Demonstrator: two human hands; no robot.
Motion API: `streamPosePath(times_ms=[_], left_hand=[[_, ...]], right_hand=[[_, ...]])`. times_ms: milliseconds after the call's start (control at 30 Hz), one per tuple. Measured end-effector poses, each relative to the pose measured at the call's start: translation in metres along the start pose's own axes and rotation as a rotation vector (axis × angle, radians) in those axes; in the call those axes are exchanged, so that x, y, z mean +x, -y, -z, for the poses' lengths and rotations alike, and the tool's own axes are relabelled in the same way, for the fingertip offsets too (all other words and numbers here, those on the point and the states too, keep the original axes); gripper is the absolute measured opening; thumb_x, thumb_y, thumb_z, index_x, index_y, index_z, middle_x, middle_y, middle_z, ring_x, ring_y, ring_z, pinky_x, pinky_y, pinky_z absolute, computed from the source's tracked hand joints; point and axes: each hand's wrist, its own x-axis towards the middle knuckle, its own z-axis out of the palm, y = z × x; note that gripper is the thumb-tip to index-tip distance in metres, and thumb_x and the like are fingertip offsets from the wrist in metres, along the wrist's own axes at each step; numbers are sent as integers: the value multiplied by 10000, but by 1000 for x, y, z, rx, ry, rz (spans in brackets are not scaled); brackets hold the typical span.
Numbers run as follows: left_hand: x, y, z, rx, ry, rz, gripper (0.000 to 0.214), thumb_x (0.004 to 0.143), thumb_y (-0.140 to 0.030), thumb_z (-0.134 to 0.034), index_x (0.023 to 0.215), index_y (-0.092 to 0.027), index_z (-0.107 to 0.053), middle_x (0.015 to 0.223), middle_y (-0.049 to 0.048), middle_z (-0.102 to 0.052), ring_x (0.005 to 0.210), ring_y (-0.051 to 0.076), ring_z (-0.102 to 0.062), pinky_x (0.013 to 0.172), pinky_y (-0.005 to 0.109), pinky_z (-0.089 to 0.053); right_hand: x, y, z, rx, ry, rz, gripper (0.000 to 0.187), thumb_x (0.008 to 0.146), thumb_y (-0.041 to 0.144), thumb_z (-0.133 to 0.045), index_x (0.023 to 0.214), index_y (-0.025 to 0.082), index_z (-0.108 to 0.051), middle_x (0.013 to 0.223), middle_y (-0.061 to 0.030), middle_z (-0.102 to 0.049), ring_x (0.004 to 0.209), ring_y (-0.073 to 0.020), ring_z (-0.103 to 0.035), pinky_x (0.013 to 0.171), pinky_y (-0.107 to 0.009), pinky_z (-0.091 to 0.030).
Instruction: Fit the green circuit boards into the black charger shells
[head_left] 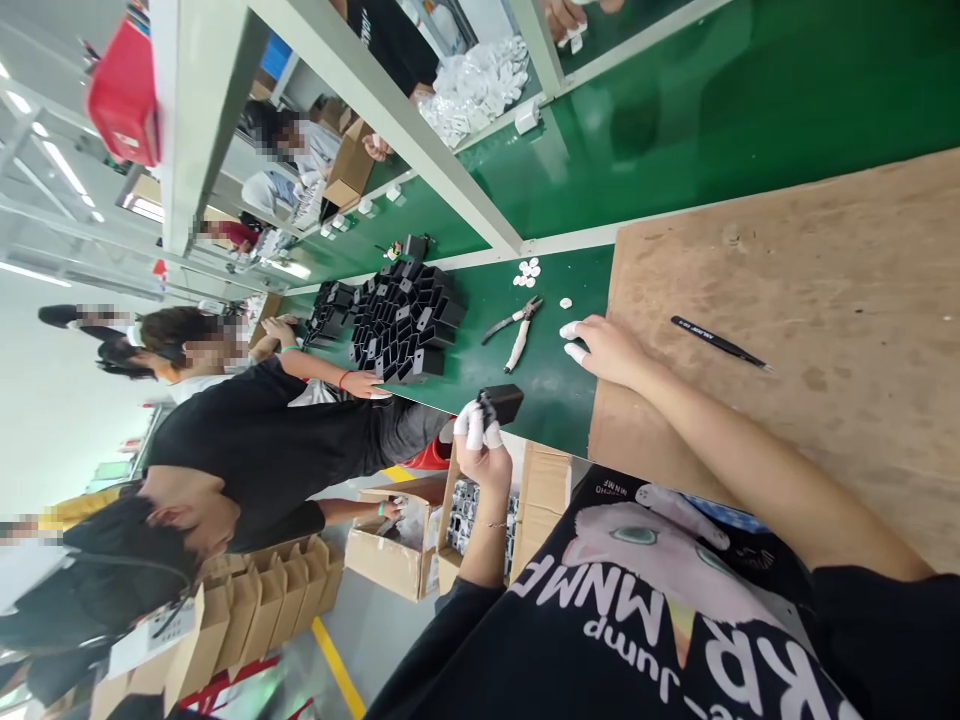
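Note:
My left hand (pixel 484 455), with white covers on its fingertips, is closed round a small black plastic housing (pixel 504 402) over the front edge of the green bench. Farther right, my right hand (pixel 606 348) reaches over the bench beside the wooden board, two white-covered fingertips apart and nothing visible between them. Just beyond those fingertips lies one small white round piece (pixel 565 303). A cluster of similar white pieces (pixel 527 272) is a little farther off. Between my hands and that cluster rest diagonal pliers (pixel 523 330) with pale handles, jaws pointing away from me.
Stacked black housings (pixel 409 320) stand on the bench at left. Black tweezers (pixel 720 343) lie on the wooden board (pixel 825 250). A co-worker in black (pixel 300 440) is close on my left. Open cartons (pixel 394 540) sit below the bench edge, and a white frame post (pixel 450 180) crosses behind.

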Motion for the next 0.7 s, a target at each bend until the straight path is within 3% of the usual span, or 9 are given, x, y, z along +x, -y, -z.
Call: streamPosePath(times_ms=[133,233,333,467,533,700], left_hand=[[4,-11,-4,-104,94,153,423,847,-533,-583,1053,-187,-710,1129,141,-685,1116,264,-642,1026,458,-504],[17,-34,-3,-300,83,377,446,937,-482,-450,1224,-191,-627,1210,128,-673,1154,232,-634,1001,413,-532],[36,-71,8,-696,96,717,443,1005,-366,-295,1282,-155,-569,1234,133,-670,1100,177,-665,929,325,-573],[54,-123,26,-1363,137,1247,400,1012,-206,-278,1170,-89,-626,1062,125,-718,848,102,-696,774,192,-580],[57,-139,30,-1496,97,1337,410,1015,-180,-261,1157,-90,-635,971,99,-729,769,93,-688,708,177,-576],[57,-153,28,-1551,95,1322,439,1031,-221,-245,1179,-95,-638,936,87,-736,800,109,-699,696,179,-566]], right_hand=[[1,-1,-1,63,-20,4,326,897,248,-554,1194,158,-655,1221,-170,-633,1115,-336,-620,971,-497,-484],[1,7,1,156,-38,38,305,908,227,-542,1178,133,-646,1205,-164,-657,1140,-301,-623,995,-474,-485],[-4,31,15,305,-48,123,302,950,245,-478,1215,165,-600,1217,-101,-680,1153,-209,-633,1003,-393,-500],[-27,72,48,559,47,332,368,888,335,-588,1228,197,-603,1202,-75,-688,1082,-213,-661,972,-415,-523],[-41,87,64,499,98,402,434,859,333,-624,1275,214,-591,1213,-67,-679,1085,-219,-651,954,-415,-533],[-61,100,82,278,105,439,524,841,364,-661,1343,262,-551,1283,-43,-641,1164,-243,-616,966,-414,-535]])
